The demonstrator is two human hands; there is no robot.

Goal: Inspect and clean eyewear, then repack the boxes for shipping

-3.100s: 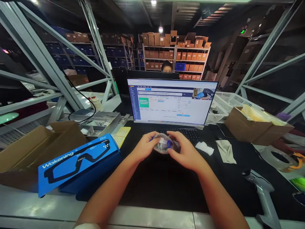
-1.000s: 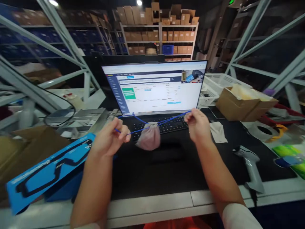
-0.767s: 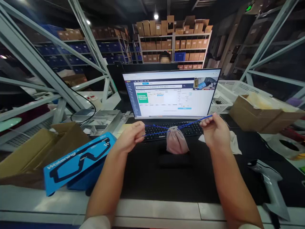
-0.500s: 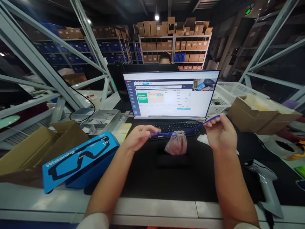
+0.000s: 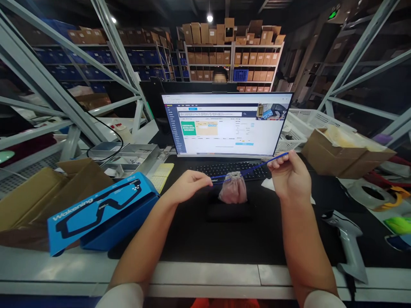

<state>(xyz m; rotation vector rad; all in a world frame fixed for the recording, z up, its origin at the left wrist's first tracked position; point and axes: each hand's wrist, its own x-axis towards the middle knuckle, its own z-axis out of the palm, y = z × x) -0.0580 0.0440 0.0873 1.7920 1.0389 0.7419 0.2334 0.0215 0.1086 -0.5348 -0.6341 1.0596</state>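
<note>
A small greyish-pink drawstring pouch (image 5: 233, 191) hangs or rests above a dark flat item (image 5: 229, 212), its mouth gathered closed. Blue drawstrings (image 5: 257, 167) stretch out from the pouch's neck to both sides. My left hand (image 5: 192, 185) pinches the left end of the string between thumb and fingers. On the other side, my right hand (image 5: 290, 174) is higher and grips the right end, its fingers curled round it. Whether the pouch touches the dark item below it I cannot tell.
Behind the pouch are a black keyboard (image 5: 250, 169) and a lit monitor (image 5: 224, 128). To the left lie a blue box (image 5: 102, 209) and an open carton (image 5: 32, 201). A barcode scanner (image 5: 346, 239), a tape roll (image 5: 369, 194) and another carton (image 5: 340, 156) stand right.
Both hands keep pulling the string taut, the pouch between them. My view has shifted slightly, so everything sits a little further left. The left fingers look more closed.
</note>
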